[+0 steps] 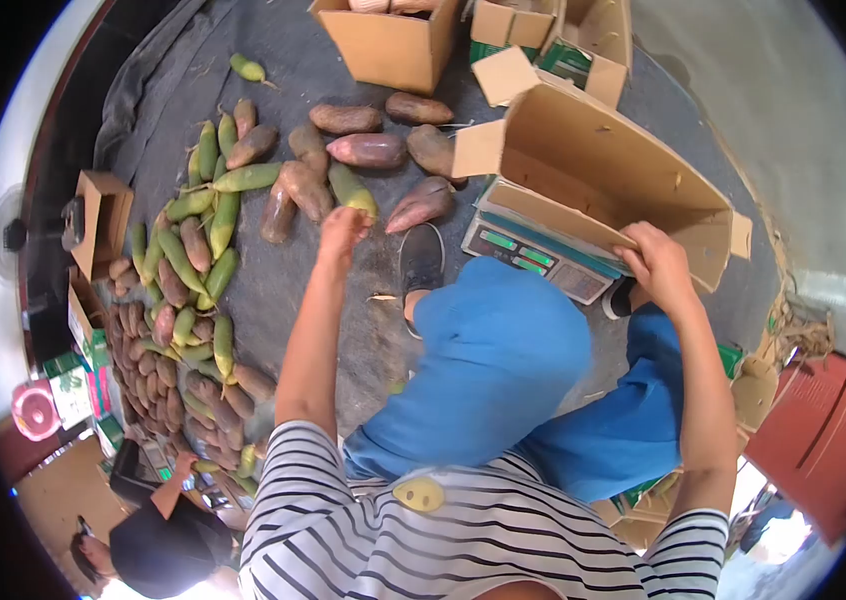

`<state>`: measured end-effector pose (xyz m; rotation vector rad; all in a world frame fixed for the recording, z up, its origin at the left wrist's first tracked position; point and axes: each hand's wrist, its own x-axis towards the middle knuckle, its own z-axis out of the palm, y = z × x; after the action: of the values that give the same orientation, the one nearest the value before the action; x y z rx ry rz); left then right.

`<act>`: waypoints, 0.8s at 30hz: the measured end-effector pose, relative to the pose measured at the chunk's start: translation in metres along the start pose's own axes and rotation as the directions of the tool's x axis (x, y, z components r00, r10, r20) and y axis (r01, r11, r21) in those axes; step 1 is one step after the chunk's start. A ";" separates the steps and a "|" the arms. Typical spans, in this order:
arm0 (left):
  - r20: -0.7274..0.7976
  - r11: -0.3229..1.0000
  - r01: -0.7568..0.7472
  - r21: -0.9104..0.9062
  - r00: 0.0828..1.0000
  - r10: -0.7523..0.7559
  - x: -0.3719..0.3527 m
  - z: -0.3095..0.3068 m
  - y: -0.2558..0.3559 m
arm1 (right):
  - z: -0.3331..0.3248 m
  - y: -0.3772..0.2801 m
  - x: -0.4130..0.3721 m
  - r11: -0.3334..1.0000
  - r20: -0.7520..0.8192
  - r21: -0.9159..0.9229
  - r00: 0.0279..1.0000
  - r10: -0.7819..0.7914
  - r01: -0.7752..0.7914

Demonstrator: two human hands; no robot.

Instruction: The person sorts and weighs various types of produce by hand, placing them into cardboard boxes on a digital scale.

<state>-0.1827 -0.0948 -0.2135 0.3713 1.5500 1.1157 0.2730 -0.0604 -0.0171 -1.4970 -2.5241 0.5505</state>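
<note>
My left hand (346, 230) is closed at the lower end of a green radish (351, 188), its fingers partly hiding that end. Around it lie brown, dirt-coated radishes (305, 190) and pinkish-purple ones (367, 151), another purple radish (421, 204) being close by on the right. The fingers of my right hand (657, 262) grip the near rim of an open cardboard box (593, 160). This box rests tilted on a digital scale (533, 262) with lit green displays.
Many green and brown radishes (181, 260) are heaped on the dark ground sheet at left. More cardboard boxes (388, 45) stand at the top. A co-worker in a dark cap (168, 550) is at lower left, near a pink round object (36, 409). My shoe (422, 262) is beside the scale.
</note>
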 end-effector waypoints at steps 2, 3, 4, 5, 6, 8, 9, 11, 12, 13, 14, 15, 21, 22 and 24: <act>0.073 0.971 -0.204 0.124 0.978 0.197 -0.014 -0.011 0.037 | 0.001 0.001 -0.001 1.000 -0.002 0.004 1.000 -0.005 0.005; 0.049 0.924 -0.334 0.187 0.943 0.330 -0.029 -0.008 0.061 | 0.000 0.001 -0.001 1.000 0.008 -0.006 1.000 -0.001 0.001; 0.046 0.856 -0.456 0.244 0.887 0.459 -0.043 -0.003 0.079 | 0.001 0.002 -0.002 1.000 0.003 -0.006 1.000 -0.004 0.004; 0.051 0.831 -0.509 0.224 0.858 0.511 -0.040 -0.008 0.092 | 0.004 0.006 -0.003 1.000 -0.004 -0.008 1.000 -0.003 0.003; 0.056 0.805 -0.558 0.202 0.827 0.559 -0.044 -0.001 0.110 | 0.004 0.009 -0.005 1.000 -0.009 -0.008 1.000 0.000 0.000; 0.071 0.831 -0.556 0.008 0.829 0.554 -0.073 0.022 0.148 | 0.003 0.009 -0.006 1.000 -0.005 -0.003 1.000 -0.001 0.001; 0.100 0.797 -0.601 -0.056 0.791 0.603 -0.093 0.036 0.167 | 0.002 0.009 -0.006 1.000 -0.002 -0.001 1.000 -0.008 0.008; 0.176 0.716 -0.678 -0.169 0.694 0.699 -0.140 0.066 0.204 | 0.004 0.010 -0.006 1.000 -0.006 -0.004 1.000 -0.013 0.013; 0.222 0.670 -0.711 -0.213 0.633 0.742 -0.166 0.081 0.221 | 0.004 0.011 -0.007 1.000 -0.005 -0.005 1.000 -0.022 0.022; 0.260 0.605 -0.735 -0.308 0.546 0.796 -0.188 0.092 0.235 | 0.003 0.012 -0.008 1.000 0.002 -0.004 1.000 -0.010 0.010; 0.284 0.536 -0.745 -0.399 0.455 0.844 -0.208 0.104 0.247 | 0.003 0.011 -0.008 1.000 0.010 0.000 1.000 -0.004 0.004; 0.399 0.534 -0.671 -0.515 0.364 0.842 -0.228 0.122 0.260 | 0.003 0.011 -0.008 1.000 0.020 0.003 1.000 -0.001 0.001; 0.529 0.597 -0.560 -0.574 0.302 0.793 -0.232 0.214 0.269 | 0.007 0.011 -0.011 1.000 -0.009 0.003 1.000 -0.016 0.016; 0.527 0.615 -0.566 -0.549 0.337 0.780 -0.220 0.233 0.258 | 0.006 0.011 -0.011 1.000 -0.005 0.003 1.000 -0.017 0.017; 0.552 0.696 -0.584 -0.417 0.445 0.705 -0.216 0.258 0.233 | 0.007 0.011 -0.012 1.000 0.005 0.005 1.000 -0.022 0.022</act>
<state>0.0392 -0.0230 0.1230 1.2080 0.5994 1.4509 0.2860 -0.0679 -0.0272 -1.4668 -2.5381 0.5573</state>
